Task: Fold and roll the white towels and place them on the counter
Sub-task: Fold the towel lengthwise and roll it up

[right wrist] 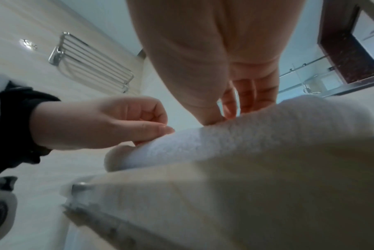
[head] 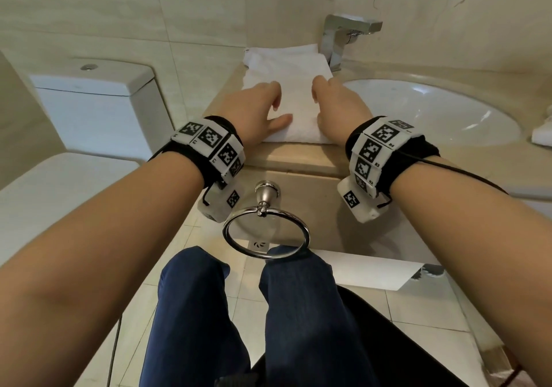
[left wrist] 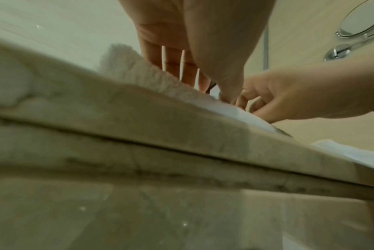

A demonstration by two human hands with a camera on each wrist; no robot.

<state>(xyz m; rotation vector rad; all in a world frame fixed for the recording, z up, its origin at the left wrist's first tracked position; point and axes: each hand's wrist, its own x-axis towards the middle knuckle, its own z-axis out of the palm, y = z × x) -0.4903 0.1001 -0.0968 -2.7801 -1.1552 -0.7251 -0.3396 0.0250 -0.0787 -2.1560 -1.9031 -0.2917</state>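
A white towel [head: 298, 100] lies folded into a long strip on the beige stone counter [head: 298, 155], left of the sink, its far end reaching the wall. My left hand [head: 260, 109] and right hand [head: 331, 106] sit side by side on its near end. The left wrist view shows the right hand [left wrist: 278, 101] with curled fingers pinching the towel [left wrist: 134, 71]. In the right wrist view the left hand [right wrist: 108, 121] has curled fingers and its thumb on the thick near edge of the towel [right wrist: 245, 135]. More white towel layers [head: 277, 52] lie at the back.
A white sink basin [head: 418, 112] and a chrome faucet [head: 343, 34] are right of the towel. A toilet [head: 89, 103] stands to the left. A chrome towel ring [head: 265, 231] hangs on the counter front above my knees. A small white item [head: 542, 136] lies at the far right.
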